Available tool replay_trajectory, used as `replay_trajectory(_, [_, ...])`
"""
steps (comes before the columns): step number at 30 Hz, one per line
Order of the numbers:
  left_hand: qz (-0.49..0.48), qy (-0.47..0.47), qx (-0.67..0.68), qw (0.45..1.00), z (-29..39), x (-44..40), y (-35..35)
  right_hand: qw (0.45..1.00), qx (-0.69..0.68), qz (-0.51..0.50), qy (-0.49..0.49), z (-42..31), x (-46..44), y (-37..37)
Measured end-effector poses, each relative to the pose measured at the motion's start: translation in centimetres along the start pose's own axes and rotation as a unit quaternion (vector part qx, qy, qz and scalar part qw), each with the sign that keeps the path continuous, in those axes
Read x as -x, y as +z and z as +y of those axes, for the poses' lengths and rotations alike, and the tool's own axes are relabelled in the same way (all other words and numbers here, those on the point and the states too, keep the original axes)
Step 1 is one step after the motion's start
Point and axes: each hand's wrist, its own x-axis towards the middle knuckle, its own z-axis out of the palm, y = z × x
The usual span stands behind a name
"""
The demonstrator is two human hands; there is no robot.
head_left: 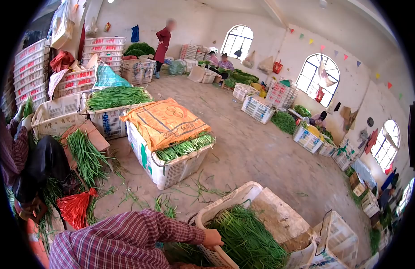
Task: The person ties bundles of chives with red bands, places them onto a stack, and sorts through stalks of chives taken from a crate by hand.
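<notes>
My left hand, at the end of a plaid sleeve, is closed on the left rim of a white plastic crate. Inside that crate lies a heap of long green stalks, with a stained, light-coloured sheet along its far right side. My right hand does not show. Loose green stalks lie on the floor beyond my sleeve.
Ahead stands a crate of greens under an orange sack. At the left sits a co-worker in dark trousers, gloved hands holding greens, near red strings. An empty crate is at right. Others work farther back.
</notes>
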Motion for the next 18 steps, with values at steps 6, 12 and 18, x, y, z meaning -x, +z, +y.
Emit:
replay_trajectory(6, [0.042,0.009,0.021,0.999,-0.5,-0.1,0.8,0.995,-0.076,-0.035,0.056,0.9,-2.8,-0.5])
replay_trajectory(12, [0.075,0.016,0.061,0.995,0.2,0.9,-1.3,0.941,-0.258,-0.115,0.185,2.9,-3.8,4.5])
replay_trajectory(18, [0.116,-0.064,0.25,0.959,0.8,1.2,-3.4,0.942,-0.195,0.179,0.206,0.3,-0.8,6.3])
